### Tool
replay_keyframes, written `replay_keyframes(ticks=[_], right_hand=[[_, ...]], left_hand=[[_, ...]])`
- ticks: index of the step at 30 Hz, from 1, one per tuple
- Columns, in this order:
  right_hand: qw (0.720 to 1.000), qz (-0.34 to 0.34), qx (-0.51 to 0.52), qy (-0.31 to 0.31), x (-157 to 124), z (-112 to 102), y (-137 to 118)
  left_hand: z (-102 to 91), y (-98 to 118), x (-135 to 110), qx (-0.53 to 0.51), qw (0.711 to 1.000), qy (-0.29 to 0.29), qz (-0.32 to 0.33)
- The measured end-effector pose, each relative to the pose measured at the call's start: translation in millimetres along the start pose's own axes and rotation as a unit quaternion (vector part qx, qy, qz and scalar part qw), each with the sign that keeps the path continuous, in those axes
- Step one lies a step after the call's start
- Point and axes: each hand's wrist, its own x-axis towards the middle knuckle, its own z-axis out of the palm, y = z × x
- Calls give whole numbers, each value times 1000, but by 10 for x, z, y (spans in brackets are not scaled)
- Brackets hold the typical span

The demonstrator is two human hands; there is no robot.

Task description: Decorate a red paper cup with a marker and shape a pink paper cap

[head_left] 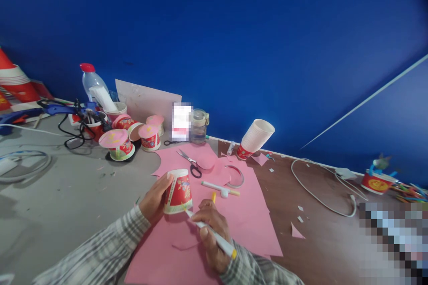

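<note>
My left hand (156, 198) is closed round the side of a red paper cup (180, 189) printed with flowers, held upside down above pink paper (247, 218). In my right hand (214, 231) is a white marker (219, 238) with a yellow end, its tip at the pale band along the cup's lower rim. A yellow cap (213, 197) sticks up by the right fingers. Beyond the hands, scissors (192, 162), a second marker (214, 186) with a green end and a clear ring-shaped roll (235, 176) lie on the pink paper.
Several decorated cups with pink paper tops (115, 140) stand at the left. A stack of paper cups (256, 137) leans near the blue wall, beside a glass jar (199, 127). A white cable (297, 182) and paper scraps (296, 231) lie at the right.
</note>
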Motion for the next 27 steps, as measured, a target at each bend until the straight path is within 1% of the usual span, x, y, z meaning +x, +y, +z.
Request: replay_keyframes(ticks=[3, 4, 9, 12, 14, 18, 22, 27], right_hand=[[1000, 0, 13, 6, 11, 2, 1], [1000, -2, 16, 6, 10, 5, 3], [1000, 1, 31, 5, -3, 10, 19], [999, 18, 40, 5, -3, -3, 26], [999, 27, 41, 0, -2, -11, 26], [999, 12, 34, -5, 3, -15, 16], [999, 3, 35, -7, 16, -17, 1], [999, 12, 46, -4, 20, -14, -1]], left_hand=[[11, 4, -9, 34, 998, -1, 46], [14, 5, -12, 39, 998, -3, 48], [-10, -4, -2, 30, 999, -12, 30], [-34, -19, 17, 18, 1000, -2, 21], [-39, -27, 21, 22, 999, 5, 26], [-23, -25, 3, 37, 998, 1, 42], [-10, -15, -9, 41, 998, -14, 35], [-21, -24, 7, 36, 999, 0, 31]])
